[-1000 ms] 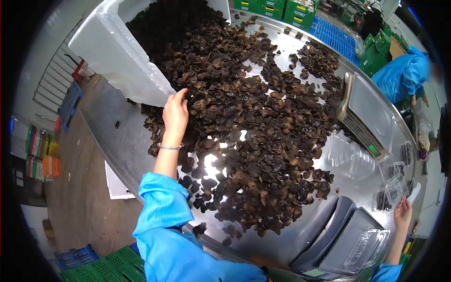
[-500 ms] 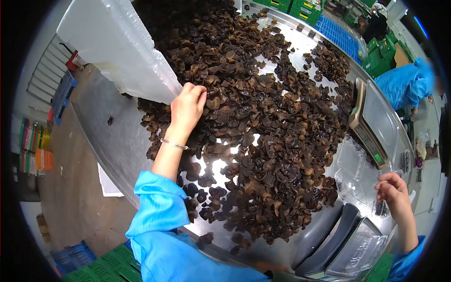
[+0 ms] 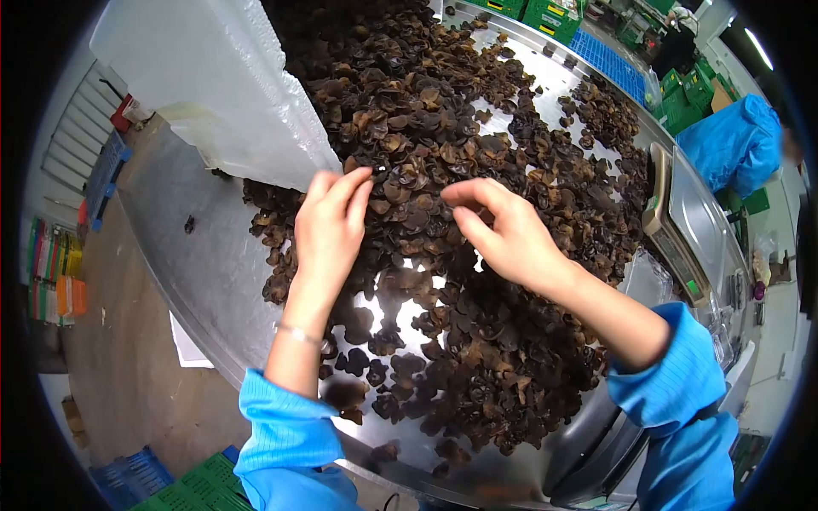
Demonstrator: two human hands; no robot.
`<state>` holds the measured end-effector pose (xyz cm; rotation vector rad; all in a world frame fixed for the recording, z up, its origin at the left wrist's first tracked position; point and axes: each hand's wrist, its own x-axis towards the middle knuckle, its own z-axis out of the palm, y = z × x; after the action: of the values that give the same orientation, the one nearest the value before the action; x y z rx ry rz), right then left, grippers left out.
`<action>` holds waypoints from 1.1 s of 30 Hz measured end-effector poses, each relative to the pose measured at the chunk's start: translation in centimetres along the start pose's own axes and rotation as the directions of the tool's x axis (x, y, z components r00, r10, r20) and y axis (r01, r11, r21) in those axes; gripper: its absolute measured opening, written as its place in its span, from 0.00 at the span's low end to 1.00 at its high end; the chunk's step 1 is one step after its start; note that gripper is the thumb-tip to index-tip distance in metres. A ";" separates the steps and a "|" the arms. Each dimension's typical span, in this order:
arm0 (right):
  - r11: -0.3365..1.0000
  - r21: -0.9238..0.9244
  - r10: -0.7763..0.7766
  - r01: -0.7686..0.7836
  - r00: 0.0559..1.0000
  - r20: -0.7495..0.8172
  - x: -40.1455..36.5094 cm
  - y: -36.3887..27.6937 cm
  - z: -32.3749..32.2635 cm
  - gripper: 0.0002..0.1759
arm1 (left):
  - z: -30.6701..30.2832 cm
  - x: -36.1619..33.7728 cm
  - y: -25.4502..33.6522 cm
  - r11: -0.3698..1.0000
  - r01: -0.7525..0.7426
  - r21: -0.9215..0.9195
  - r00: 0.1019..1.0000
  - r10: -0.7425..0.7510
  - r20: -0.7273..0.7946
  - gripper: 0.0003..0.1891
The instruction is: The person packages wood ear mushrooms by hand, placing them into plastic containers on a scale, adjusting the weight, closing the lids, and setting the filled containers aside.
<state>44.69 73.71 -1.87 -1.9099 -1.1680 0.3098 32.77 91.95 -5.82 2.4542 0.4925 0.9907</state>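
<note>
Now the right hand has come in over the pile, so both hands are at the dark pieces. Left hand (image 3: 328,230): thumb and fingers nearly together beside the box (image 3: 213,77) corner, at a shiny dark piece (image 3: 379,173); cannot tell if gripped. Right hand (image 3: 515,243): thumb and fingers slightly apart, nothing seen in it, over the pile (image 3: 409,145). Pile spreads across the metal table (image 3: 209,255), loose bits around its edges. White box stands tilted at left; scale (image 3: 676,238) at right, clear trays (image 3: 649,277) just beside. Room: binders (image 3: 51,268) far left, crates (image 3: 552,19) and blue pallet (image 3: 607,61) beyond the table, co-worker (image 3: 733,140) in blue at right.
</note>
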 end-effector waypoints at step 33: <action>0.979 -0.047 -0.204 0.199 0.958 -0.202 4.3 2.1 4.3 0.10 | 2.5 1.1 -0.6 0.974 0.226 0.007 0.972 -0.226 0.057 0.14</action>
<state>45.75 79.13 -5.15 -1.7789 -1.2177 -0.0142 35.28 92.31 -7.13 2.3552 0.7342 0.8236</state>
